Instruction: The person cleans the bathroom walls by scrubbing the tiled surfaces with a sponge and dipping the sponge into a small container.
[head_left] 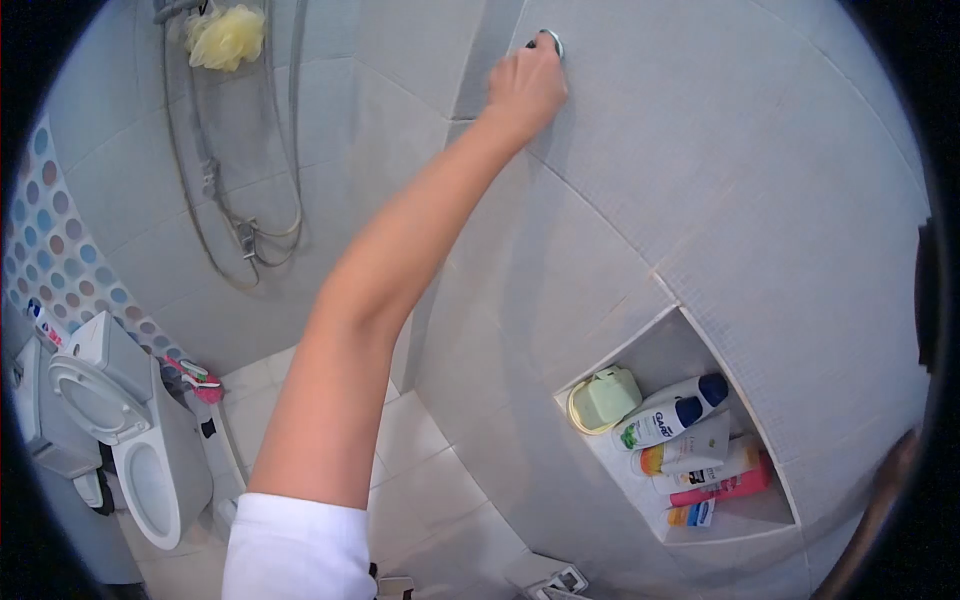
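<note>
My left arm in a white sleeve reaches up across the view to the grey tiled wall (720,170). My left hand (528,82) is closed, with its fingers curled against the wall near the top. A small rounded object with a shiny silver edge (556,42) and a dark part shows at the fingertips. The hand covers most of it, so its kind is not clear. A tile corner edge runs just left of the hand. No part of my right hand shows.
A wall niche (735,525) holds several bottles and tubes (655,424) and a pale green container (607,398). Left, a yellow bath puff (226,38) hangs by a shower hose (297,130). A toilet (170,450) stands lower left, near a pink item (205,388) on the floor.
</note>
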